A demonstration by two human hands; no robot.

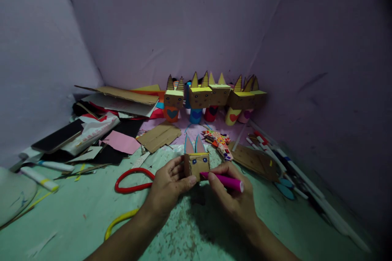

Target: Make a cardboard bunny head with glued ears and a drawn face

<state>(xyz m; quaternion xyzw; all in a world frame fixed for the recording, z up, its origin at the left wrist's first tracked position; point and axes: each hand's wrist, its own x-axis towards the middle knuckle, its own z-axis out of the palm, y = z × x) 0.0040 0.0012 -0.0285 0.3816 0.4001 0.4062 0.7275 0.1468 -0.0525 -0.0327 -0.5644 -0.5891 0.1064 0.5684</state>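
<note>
My left hand point(167, 185) grips a small cardboard animal head point(196, 162) with two pink, blue-edged ears and blue eyes. It is held upright just above the green work surface point(76, 216). My right hand point(231, 193) is closed round a magenta marker point(225, 180), whose tip touches the lower right of the cardboard face. Both hands meet in the middle of the view.
Several finished cardboard animals on coloured tubes point(211, 98) stand along the back wall. Cardboard sheets point(122, 94), pink paper point(121, 142) and a phone point(58, 135) lie at left. Red-handled scissors point(133, 179) lie beside my left hand. Markers point(275, 151) line the right side.
</note>
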